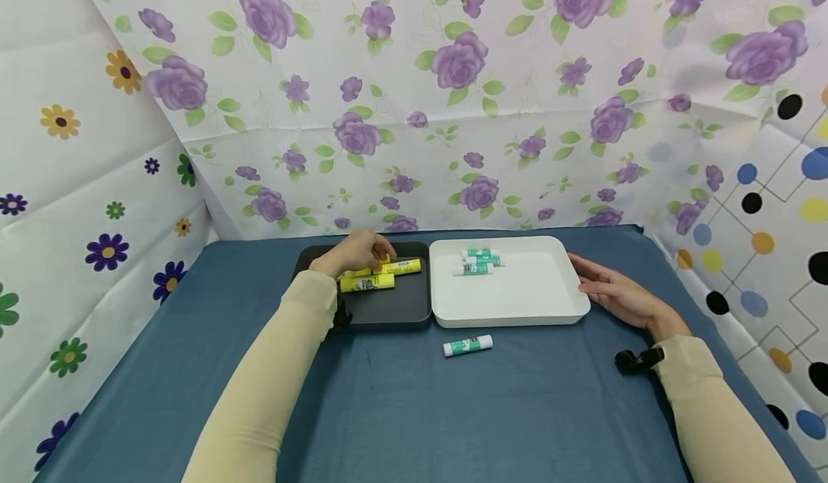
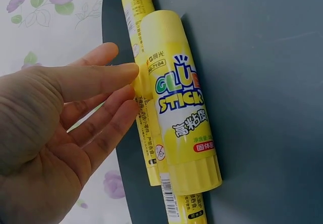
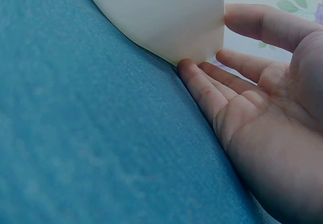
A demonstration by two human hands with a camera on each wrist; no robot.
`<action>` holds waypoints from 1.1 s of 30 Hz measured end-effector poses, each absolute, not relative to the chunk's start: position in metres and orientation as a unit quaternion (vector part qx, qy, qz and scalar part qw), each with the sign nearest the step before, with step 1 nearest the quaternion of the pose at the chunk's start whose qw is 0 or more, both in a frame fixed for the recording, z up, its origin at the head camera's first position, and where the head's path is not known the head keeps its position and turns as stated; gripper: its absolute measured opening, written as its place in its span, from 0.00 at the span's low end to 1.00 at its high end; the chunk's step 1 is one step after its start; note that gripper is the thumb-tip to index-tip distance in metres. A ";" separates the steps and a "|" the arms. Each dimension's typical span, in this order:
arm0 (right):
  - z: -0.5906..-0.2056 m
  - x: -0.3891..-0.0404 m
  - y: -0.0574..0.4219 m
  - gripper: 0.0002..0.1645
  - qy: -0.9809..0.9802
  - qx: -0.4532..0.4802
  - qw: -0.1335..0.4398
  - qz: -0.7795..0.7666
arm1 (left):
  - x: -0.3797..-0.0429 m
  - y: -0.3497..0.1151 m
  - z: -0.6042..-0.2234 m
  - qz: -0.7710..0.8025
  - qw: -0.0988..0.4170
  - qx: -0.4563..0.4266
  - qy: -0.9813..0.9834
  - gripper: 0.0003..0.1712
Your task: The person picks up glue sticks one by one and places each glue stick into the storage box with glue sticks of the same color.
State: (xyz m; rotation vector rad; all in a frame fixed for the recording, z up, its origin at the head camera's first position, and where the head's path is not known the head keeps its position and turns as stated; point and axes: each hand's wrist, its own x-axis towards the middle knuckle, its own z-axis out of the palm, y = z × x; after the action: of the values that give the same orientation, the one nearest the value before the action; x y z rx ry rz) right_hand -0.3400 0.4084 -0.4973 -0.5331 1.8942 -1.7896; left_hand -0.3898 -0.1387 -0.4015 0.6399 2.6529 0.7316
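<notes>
My left hand [image 1: 357,251] is over the black tray [image 1: 382,318], which holds several yellow glue sticks [image 1: 367,282]. In the left wrist view its thumb and fingertips touch the side of the rear yellow stick [image 2: 135,7], fingers extended and not wrapped round it. A larger yellow glue stick [image 2: 179,103] lies in front with its label up. The fingertips of my right hand [image 1: 621,296] rest against the right edge of the white tray [image 1: 517,303], thumb higher on its wall. Three green-and-white glue sticks [image 1: 473,269] lie inside that tray.
Another green-and-white glue stick [image 1: 468,346] lies on the blue tablecloth [image 1: 414,411], in front of the white tray. Both trays stand side by side near the table's back edge. Floral sheets [image 1: 414,109] hang behind and at the sides.
</notes>
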 end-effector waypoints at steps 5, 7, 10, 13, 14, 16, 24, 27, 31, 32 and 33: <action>-0.494 -0.338 0.408 0.44 0.693 -0.183 0.234 -0.658 | -0.391 -0.139 -0.400 0.254 0.156 0.222 0.928 0.18; -0.494 -0.338 0.407 0.44 0.692 -0.178 0.234 -0.660 | -0.390 -0.138 -0.398 0.257 0.156 0.222 0.928 0.18; -0.494 -0.338 0.407 0.44 0.689 -0.179 0.237 -0.662 | -0.387 -0.138 -0.396 0.260 0.151 0.227 0.926 0.18; -0.494 -0.339 0.408 0.44 0.687 -0.183 0.239 -0.662 | -0.386 -0.137 -0.396 0.271 0.144 0.233 0.923 0.17; -0.494 -0.339 0.408 0.44 0.686 -0.183 0.239 -0.662 | -0.385 -0.137 -0.396 0.277 0.142 0.234 0.921 0.16; -0.495 -0.339 0.407 0.44 0.686 -0.183 0.239 -0.662 | -0.384 -0.137 -0.396 0.293 0.141 0.234 0.916 0.16; -0.496 -0.340 0.407 0.44 0.690 -0.181 0.238 -0.659 | -0.376 -0.137 -0.393 0.364 0.142 0.236 0.890 0.17; -0.496 -0.339 0.407 0.44 0.689 -0.181 0.239 -0.659 | -0.370 -0.136 -0.393 0.393 0.129 0.238 0.879 0.17; -0.498 -0.340 0.408 0.43 0.688 -0.186 0.240 -0.659 | -0.354 -0.129 -0.392 0.440 0.102 0.247 0.857 0.16; -0.498 -0.339 0.408 0.43 0.687 -0.187 0.240 -0.660 | -0.350 -0.126 -0.392 0.451 0.096 0.251 0.851 0.16; -0.498 -0.339 0.409 0.43 0.687 -0.188 0.241 -0.660 | -0.345 -0.123 -0.392 0.464 0.092 0.255 0.843 0.16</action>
State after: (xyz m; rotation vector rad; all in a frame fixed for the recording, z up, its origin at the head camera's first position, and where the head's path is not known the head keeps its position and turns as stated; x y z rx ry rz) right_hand -0.3394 0.4089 -0.4984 -0.5147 1.8781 -1.8049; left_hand -0.3447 -0.1233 -0.3916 0.7562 2.5050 1.3778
